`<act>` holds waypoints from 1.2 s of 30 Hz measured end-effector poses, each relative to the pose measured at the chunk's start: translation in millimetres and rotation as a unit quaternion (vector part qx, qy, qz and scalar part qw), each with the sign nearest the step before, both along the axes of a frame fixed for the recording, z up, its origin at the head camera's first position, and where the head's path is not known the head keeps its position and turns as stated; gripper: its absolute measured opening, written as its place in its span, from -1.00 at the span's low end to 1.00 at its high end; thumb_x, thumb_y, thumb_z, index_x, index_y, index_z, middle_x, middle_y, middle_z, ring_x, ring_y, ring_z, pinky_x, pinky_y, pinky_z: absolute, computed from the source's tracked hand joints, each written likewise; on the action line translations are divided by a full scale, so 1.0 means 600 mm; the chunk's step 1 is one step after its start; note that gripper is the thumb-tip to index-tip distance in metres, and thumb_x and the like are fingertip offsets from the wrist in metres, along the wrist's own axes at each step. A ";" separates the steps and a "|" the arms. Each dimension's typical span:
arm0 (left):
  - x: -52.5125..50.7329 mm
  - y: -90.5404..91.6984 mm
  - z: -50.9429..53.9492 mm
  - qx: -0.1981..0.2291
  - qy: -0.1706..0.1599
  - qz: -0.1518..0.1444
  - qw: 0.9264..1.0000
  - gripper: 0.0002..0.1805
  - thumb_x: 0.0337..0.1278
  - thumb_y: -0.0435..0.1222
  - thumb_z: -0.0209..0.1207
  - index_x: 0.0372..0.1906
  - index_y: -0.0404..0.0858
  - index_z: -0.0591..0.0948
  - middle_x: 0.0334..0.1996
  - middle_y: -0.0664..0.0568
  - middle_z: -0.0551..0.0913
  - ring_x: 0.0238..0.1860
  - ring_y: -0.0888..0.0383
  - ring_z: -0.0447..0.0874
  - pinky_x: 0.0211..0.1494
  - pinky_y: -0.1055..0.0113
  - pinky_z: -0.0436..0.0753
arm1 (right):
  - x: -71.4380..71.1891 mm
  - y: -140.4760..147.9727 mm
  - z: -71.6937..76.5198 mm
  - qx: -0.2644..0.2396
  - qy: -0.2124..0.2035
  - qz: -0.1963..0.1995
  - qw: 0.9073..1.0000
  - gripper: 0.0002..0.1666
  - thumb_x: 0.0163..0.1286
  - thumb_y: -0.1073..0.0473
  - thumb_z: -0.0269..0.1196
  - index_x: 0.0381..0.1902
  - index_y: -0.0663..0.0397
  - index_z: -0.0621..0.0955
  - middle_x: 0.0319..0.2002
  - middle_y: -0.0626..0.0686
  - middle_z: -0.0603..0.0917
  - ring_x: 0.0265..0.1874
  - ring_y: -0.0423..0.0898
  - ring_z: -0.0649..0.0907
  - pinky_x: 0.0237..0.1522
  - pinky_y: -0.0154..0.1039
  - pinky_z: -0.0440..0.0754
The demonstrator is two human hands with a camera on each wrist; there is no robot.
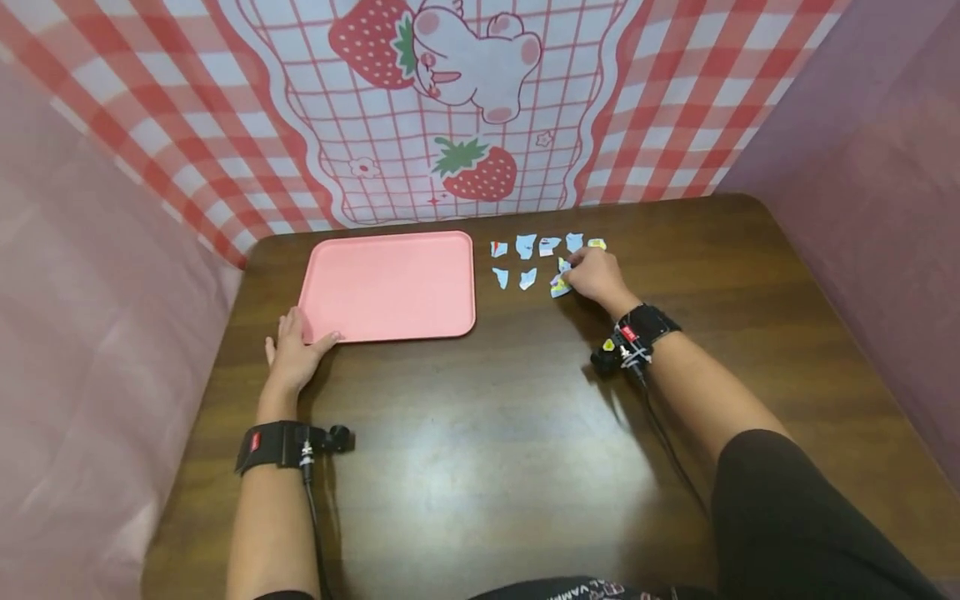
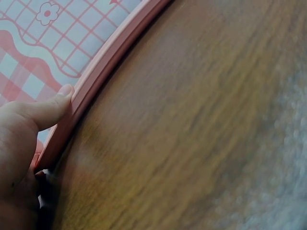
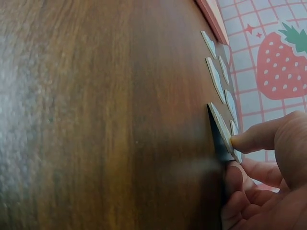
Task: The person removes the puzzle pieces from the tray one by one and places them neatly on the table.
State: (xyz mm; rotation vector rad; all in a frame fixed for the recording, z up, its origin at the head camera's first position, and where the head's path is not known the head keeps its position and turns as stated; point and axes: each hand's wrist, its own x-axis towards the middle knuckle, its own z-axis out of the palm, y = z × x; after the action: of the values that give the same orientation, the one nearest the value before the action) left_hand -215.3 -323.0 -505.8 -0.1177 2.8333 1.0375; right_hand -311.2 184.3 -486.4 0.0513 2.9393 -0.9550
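In the head view my left hand (image 1: 294, 354) rests at the near left corner of a pink tray (image 1: 390, 287). Its thumb lies along the near rim and its fingers spread by the left side. The left wrist view shows that thumb touching the tray's rim (image 2: 79, 100). Beyond the tray's right end, my right hand (image 1: 597, 277) pinches a flat, irregular puzzle piece (image 1: 559, 287) with blue and yellow print. In the right wrist view this puzzle piece (image 3: 219, 123) stands tilted off the table, between thumb and fingers. The hand partly hides neighbouring pieces.
Several other puzzle pieces (image 1: 526, 246) lie in two rows right of the tray, on a brown wooden table (image 1: 450, 450). A checked strawberry cloth (image 1: 480, 175) hangs behind the table's far edge. A cable (image 1: 671, 442) trails from the right wrist camera.
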 end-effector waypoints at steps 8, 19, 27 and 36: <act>-0.001 0.001 0.006 -0.002 0.000 0.002 1.000 0.10 0.39 0.07 0.16 0.58 -0.45 -0.23 0.58 -0.36 -0.25 0.58 -0.27 -0.44 0.45 -0.26 -0.53 | -0.001 -0.003 0.004 0.000 -0.007 -0.012 1.000 -0.54 0.19 0.16 0.28 0.03 0.27 0.69 -0.02 0.26 0.71 0.08 0.29 0.59 0.15 0.10 0.50; 0.003 0.001 0.001 0.004 -0.002 0.005 1.000 0.11 0.38 0.10 0.15 0.57 -0.46 -0.23 0.58 -0.38 -0.25 0.58 -0.27 -0.44 0.45 -0.26 -0.54 | 0.006 -0.005 -0.002 0.008 0.004 -0.007 1.000 -0.59 0.17 0.15 0.31 -0.03 0.23 0.68 -0.07 0.25 0.72 0.05 0.29 0.61 0.12 0.12 0.51; 0.000 0.001 0.004 0.002 0.003 0.006 1.000 0.09 0.38 0.05 0.17 0.58 -0.46 -0.22 0.58 -0.37 -0.24 0.58 -0.27 -0.43 0.46 -0.25 -0.54 | 0.006 -0.008 0.002 0.006 0.002 -0.012 1.000 -0.57 0.19 0.15 0.33 0.01 0.22 0.67 -0.03 0.28 0.71 0.06 0.31 0.60 0.12 0.14 0.51; 0.001 -0.002 0.005 0.002 0.002 0.007 1.000 0.10 0.38 0.06 0.18 0.58 -0.46 -0.22 0.57 -0.38 -0.24 0.58 -0.28 -0.43 0.45 -0.25 -0.53 | 0.009 -0.009 -0.001 -0.007 0.011 -0.014 1.000 -0.59 0.22 0.13 0.29 -0.02 0.25 0.68 -0.01 0.30 0.70 0.06 0.33 0.60 0.11 0.15 0.51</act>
State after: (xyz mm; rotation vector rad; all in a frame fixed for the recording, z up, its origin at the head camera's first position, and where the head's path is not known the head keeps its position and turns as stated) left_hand -214.9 -324.2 -502.7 -0.1350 2.8375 1.0485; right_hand -305.9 178.8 -487.0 0.0823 2.9601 -0.9859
